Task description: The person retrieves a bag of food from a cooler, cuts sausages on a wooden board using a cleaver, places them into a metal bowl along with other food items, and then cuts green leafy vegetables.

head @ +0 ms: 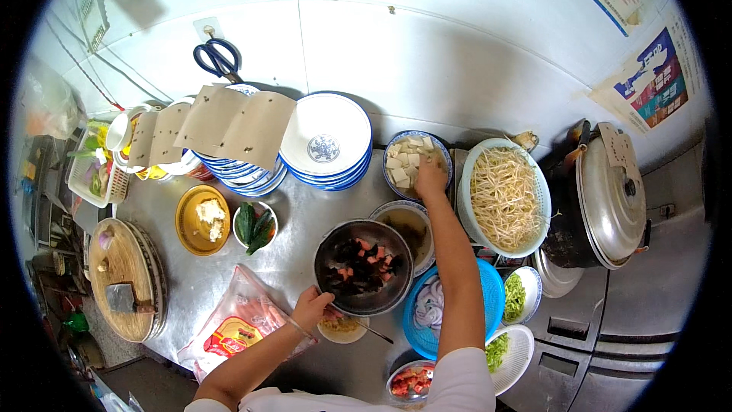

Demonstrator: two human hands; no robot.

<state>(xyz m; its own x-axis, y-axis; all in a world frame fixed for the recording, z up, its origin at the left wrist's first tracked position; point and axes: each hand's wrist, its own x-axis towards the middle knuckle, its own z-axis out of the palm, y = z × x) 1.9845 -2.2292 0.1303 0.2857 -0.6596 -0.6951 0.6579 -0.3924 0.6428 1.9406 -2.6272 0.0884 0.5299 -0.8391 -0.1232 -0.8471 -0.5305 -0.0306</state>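
Note:
My left hand grips the near left rim of a dark metal bowl, which holds black pieces like wood ear fungus and pink cubes. My right hand reaches into a blue-rimmed bowl of white tofu cubes in liquid by the wall; its fingertips are partly hidden, and I cannot tell whether they hold a cube. Between the two bowls stands another patterned bowl with brownish liquid and dark matter. A small bowl with yellowish food and a spoon sits beneath my left hand.
Right: a colander of bean sprouts, a blue basket of sliced onion, bowls of chopped greens and a lidded pot. Left: stacked plates, cucumbers, a plastic bag of sausages and a round chopping board with a cleaver.

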